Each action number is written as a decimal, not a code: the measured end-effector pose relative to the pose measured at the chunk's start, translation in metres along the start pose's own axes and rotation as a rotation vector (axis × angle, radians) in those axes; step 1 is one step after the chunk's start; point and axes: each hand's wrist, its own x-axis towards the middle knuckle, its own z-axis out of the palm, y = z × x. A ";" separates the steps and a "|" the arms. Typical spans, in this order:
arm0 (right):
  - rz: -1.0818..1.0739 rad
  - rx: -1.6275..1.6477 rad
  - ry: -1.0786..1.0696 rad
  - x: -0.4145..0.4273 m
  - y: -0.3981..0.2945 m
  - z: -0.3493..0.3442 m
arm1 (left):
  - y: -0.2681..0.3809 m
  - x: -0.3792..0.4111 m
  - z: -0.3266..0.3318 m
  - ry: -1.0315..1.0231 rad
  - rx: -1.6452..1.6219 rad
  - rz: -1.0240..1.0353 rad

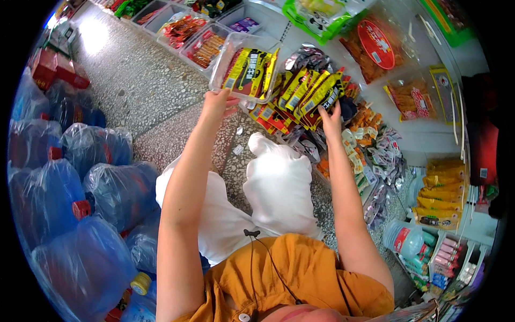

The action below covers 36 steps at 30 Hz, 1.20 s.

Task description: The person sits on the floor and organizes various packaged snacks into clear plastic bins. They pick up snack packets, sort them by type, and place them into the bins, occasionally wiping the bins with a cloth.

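Observation:
My left hand (pixel 220 101) grips the near left edge of a clear plastic tub (pixel 263 98), which is tilted and holds yellow-and-black snack packets (pixel 248 72). To the right, my right hand (pixel 332 118) is at a pile of similar yellow-and-black packets (pixel 307 94), its thumb and fingers on the near right side; whether it grips one or only rests there, I cannot tell. Red-and-yellow packets (pixel 270 116) lie under the left of that pile. Silver foil packets (pixel 307 58) sit just behind it.
Open bins of packaged snacks (pixel 204 48) line the top. Orange and white small packets (pixel 364 129) are heaped at right, beside a shelf with hanging yellow bags (pixel 440 193). Large blue water bottles (pixel 116 193) crowd the left. Paper scraps (pixel 238 150) lie on the speckled floor (pixel 161 80).

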 end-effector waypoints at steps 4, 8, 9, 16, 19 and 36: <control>-0.008 -0.020 0.009 -0.005 -0.028 0.002 | 0.001 0.003 -0.004 -0.032 -0.034 -0.034; 0.000 -0.079 0.050 0.004 -0.019 -0.005 | 0.000 0.002 0.001 -0.008 -0.052 -0.029; 0.013 -0.100 0.052 0.003 -0.022 -0.004 | 0.000 0.002 0.000 -0.011 -0.049 -0.032; -0.031 -0.338 0.078 -0.005 -0.026 -0.011 | 0.000 0.003 -0.003 -0.009 0.000 -0.027; -0.190 -0.299 0.161 0.000 -0.017 -0.015 | 0.001 0.000 0.000 0.009 0.012 -0.017; -0.842 -1.127 -0.232 0.031 -0.176 0.118 | 0.002 0.002 0.005 0.027 0.083 0.013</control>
